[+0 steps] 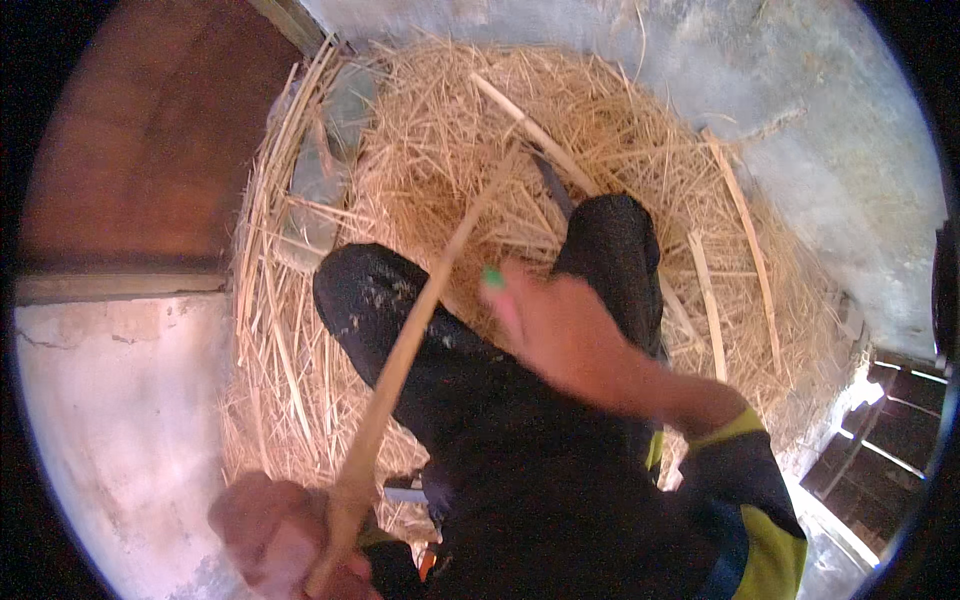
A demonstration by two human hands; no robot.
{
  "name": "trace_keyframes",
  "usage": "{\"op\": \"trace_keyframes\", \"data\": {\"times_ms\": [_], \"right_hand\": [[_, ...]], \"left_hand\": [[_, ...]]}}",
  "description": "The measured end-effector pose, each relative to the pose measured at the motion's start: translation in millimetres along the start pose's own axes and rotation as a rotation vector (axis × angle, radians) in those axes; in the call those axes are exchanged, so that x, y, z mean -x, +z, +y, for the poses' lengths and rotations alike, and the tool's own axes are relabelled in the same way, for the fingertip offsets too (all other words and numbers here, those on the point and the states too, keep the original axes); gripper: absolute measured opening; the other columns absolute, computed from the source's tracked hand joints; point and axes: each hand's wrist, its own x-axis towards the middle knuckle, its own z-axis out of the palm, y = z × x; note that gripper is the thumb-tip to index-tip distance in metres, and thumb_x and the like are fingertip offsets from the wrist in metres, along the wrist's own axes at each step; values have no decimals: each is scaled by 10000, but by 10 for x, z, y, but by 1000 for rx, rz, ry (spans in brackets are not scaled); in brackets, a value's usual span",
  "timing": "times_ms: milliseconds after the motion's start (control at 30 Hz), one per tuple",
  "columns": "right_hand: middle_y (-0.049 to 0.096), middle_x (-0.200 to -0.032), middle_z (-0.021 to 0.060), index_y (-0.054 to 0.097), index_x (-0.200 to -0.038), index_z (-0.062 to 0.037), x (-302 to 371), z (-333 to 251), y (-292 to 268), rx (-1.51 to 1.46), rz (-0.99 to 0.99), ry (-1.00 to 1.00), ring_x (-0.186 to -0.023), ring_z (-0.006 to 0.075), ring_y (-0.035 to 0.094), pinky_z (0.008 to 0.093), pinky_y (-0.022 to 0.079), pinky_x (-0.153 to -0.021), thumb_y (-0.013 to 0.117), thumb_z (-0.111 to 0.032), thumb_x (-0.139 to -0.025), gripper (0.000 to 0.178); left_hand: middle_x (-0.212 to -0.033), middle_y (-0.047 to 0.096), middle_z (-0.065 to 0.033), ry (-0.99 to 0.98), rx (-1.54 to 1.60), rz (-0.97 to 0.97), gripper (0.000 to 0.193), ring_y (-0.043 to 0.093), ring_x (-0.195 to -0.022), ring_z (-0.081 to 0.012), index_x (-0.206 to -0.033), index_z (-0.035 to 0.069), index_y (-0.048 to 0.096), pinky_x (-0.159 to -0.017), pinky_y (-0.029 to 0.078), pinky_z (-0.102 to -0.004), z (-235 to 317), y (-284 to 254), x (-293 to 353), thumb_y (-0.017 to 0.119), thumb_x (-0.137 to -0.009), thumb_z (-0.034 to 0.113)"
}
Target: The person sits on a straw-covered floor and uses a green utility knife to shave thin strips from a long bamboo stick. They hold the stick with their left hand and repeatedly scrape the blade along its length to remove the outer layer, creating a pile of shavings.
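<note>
A long, pale bamboo strip (408,345) runs slantwise from the lower left up to the pile, in front of my left knee. Its thick near end is gripped by my left hand (280,535), whose fingers are closed round it. My right hand (575,335) is over my lap, to the right of the strip and apart from it. Motion smears its fingers. A small green patch (491,276) shows at a fingertip; whether it is a wrap or part of something held, I cannot tell. Beyond my right knee lies a dark, flat, blade-like piece (553,187).
Straw-like shavings (430,130) cover the ground around my bent legs. Loose pale strips (710,305) lie to the right, and a thicker stick (530,128) lies ahead. A pale wall (800,200) rises at the right, and a brown wooden panel (150,150) stands at the left.
</note>
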Motion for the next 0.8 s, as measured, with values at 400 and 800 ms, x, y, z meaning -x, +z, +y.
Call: {"op": "trace_keyframes", "data": {"times_ms": [400,800], "right_hand": [[511,-559,87,435,-805,-92,214,-746,-210,-203,-183,-251,-433,259,546,368,434,-351,602,-306,-801,272],[532,-571,116,455,-835,-58,43,-78,44,180,-240,141,-473,313,565,406,454,-395,537,-266,-854,224]], "left_hand": [[-406,235,-6,71,-389,663,509,184,-315,-170,-656,164,248,-353,148,-311,-181,414,363,589,-718,536],[-356,300,39,129,-27,914,638,259,-305,-168,-468,171,191,-361,201,-323,-243,603,302,570,-674,640]]}}
